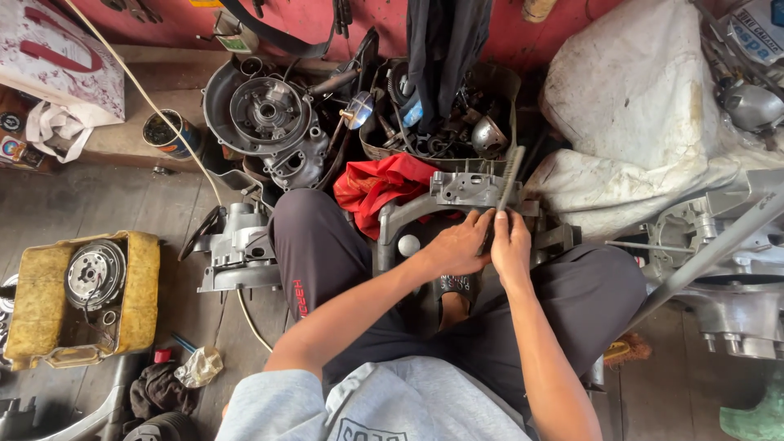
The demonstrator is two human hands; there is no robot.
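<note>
Both hands together over grey engine casing (457, 192); left hand (459, 245) and right hand (511, 245) (forearms converging), fingers clamped on wire brush (505, 189)

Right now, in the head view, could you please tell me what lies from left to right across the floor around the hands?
Yellow tub → grey engine casing → left hand → right hand, both on a wire brush → silver engine block.

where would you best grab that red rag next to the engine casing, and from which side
Pinch the red rag at its bunched upper folds, coming from above on the person's left. That part lies uncovered; its lower right edge tucks behind the grey engine casing, where both hands work.
</note>
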